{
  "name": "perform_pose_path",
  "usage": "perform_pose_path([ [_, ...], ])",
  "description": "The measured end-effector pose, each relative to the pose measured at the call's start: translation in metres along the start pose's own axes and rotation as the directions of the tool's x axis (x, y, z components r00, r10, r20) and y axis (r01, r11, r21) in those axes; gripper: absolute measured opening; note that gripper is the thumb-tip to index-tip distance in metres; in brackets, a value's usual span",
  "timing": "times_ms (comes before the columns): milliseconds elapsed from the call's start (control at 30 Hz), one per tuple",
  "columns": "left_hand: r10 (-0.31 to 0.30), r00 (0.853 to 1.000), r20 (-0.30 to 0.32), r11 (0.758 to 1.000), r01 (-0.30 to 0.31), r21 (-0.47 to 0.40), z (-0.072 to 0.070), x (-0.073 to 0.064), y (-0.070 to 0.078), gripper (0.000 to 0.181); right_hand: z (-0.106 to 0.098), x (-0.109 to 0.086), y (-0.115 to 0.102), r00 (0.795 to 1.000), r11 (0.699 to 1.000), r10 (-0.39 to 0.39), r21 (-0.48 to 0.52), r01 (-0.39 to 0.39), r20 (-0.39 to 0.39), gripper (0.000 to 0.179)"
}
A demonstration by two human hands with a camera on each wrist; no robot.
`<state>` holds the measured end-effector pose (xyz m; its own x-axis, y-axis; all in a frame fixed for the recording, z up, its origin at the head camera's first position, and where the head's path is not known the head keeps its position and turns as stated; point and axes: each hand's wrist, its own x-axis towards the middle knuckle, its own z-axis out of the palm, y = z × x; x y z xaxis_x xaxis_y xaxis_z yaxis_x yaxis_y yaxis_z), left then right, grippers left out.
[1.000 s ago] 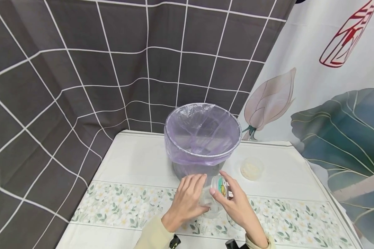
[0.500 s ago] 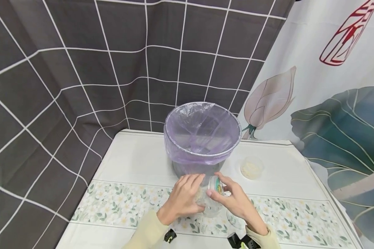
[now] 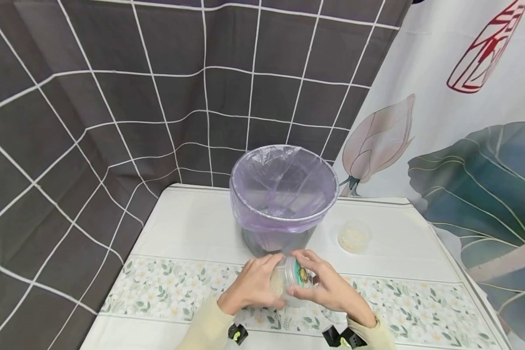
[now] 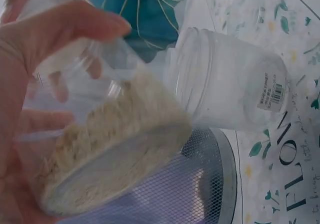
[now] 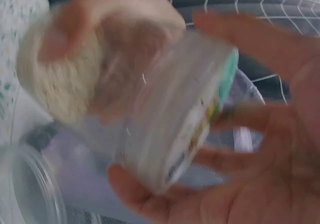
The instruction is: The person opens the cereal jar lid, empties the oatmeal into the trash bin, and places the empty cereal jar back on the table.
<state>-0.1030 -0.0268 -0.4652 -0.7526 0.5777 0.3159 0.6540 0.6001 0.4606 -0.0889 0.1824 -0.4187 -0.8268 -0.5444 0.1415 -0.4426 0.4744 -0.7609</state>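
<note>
My left hand point(image 3: 251, 287) grips the body of a clear jar point(image 4: 120, 134) part filled with pale, flaky or powdery stuff. The jar leans on its side, its closed end towards the left hand. Curled round its clear screw lid point(image 3: 292, 272), which bears a green and yellow label, are the fingers of my right hand point(image 3: 330, 287). In the left wrist view a second clear jar point(image 4: 235, 79), with a barcode sticker and nothing visible inside, stands on the cloth beside the held one. The hands partly hide both jars in the head view.
Just beyond the hands stands a wire-mesh bin point(image 3: 269, 240) lined with a purple bag point(image 3: 284, 226). To its right lies a shallow clear dish point(image 3: 353, 237) of pale stuff. A flowered cloth point(image 3: 157, 287) covers the table; a dark grid curtain point(image 3: 227, 102) hangs behind.
Both hands have shifted slightly left with the jar and its lid. The right hand has turned round the lid, whose label faces further right. The bin and dish have stayed put.
</note>
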Motion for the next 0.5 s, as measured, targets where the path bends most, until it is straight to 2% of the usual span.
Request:
perform_pose_path([
  [100,-0.024,0.996,0.087,0.993,0.034,-0.114,-0.004,-0.002,-0.004,0.086,0.001,-0.001,0.0,0.993,0.991,-0.12,-0.061,0.121,0.019,0.067],
  [167,-0.017,0.99,0.139,0.983,0.042,-0.179,-0.008,-0.002,-0.007,0.085,0.003,-0.002,0.0,0.988,0.985,-0.153,-0.077,0.155,0.028,0.068],
  [267,0.009,0.98,0.201,0.973,0.038,-0.228,-0.013,-0.002,-0.012,0.085,0.006,-0.003,-0.002,0.984,0.981,-0.173,-0.077,0.176,0.04,0.07],
  [367,0.026,0.965,0.26,0.963,0.046,-0.267,-0.017,-0.001,-0.016,0.084,0.009,-0.004,-0.004,0.977,0.973,-0.209,-0.092,0.213,0.045,0.07],
  [500,0.007,0.939,0.345,0.941,0.111,-0.321,-0.023,-0.002,-0.018,0.087,0.011,-0.005,-0.006,0.955,0.949,-0.29,-0.11,0.296,0.067,0.07],
])
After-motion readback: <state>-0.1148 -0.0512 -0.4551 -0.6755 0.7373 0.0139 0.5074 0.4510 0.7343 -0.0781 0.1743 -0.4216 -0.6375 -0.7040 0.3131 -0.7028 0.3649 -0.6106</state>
